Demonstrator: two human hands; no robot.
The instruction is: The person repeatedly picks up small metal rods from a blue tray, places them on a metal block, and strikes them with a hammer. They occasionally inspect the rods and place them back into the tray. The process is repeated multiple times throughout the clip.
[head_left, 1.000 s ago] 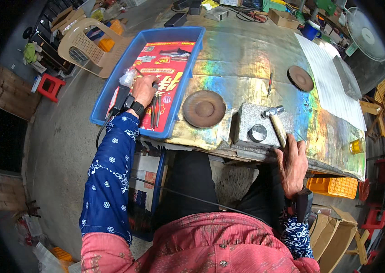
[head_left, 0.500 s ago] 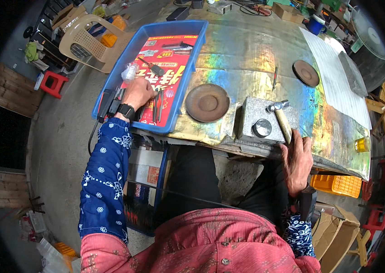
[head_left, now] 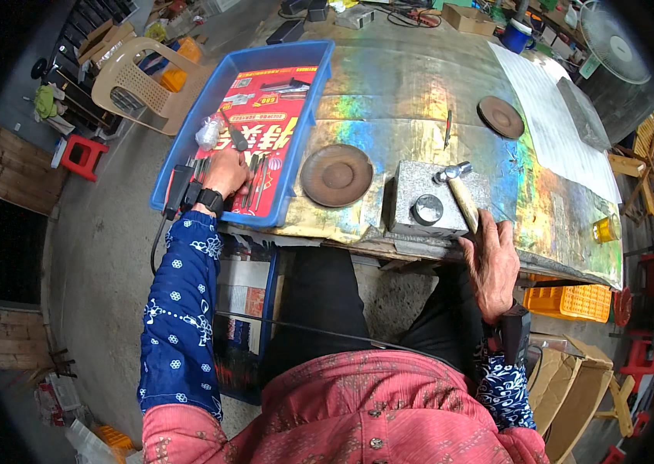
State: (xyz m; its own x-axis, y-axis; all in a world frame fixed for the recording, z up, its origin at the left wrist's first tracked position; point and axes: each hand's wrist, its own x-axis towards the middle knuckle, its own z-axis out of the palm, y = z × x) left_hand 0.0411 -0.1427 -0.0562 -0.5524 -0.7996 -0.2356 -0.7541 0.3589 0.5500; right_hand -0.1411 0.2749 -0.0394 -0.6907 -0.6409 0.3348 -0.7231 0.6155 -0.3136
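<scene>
My left hand (head_left: 226, 175) is down in the blue plastic tray (head_left: 311, 124), its fingers curled among slim dark metal tools (head_left: 259, 182). The fingertips are hidden, so what they grip cannot be made out. At the table's front edge, my right hand (head_left: 492, 267) has thumb and fingers around the handle end of a hammer (head_left: 463, 203), in a loose hold. The hammer's head lies on a grey metal block (head_left: 410, 179). A short dark cylinder with a shiny top (head_left: 427, 209) stands on the block, left of the handle.
A brown round dish (head_left: 337, 175) sits between tray and block; another dish (head_left: 501, 117) lies farther back right. A thin dark tool (head_left: 447, 129) is behind the block. A yellow glass (head_left: 607, 229) stands at the right edge, white sheeting (head_left: 536, 100) behind it.
The whole view has shifted slightly. My left hand stays in the tray, having moved a little among the tools. My right hand and the hammer keep their places at the block.
</scene>
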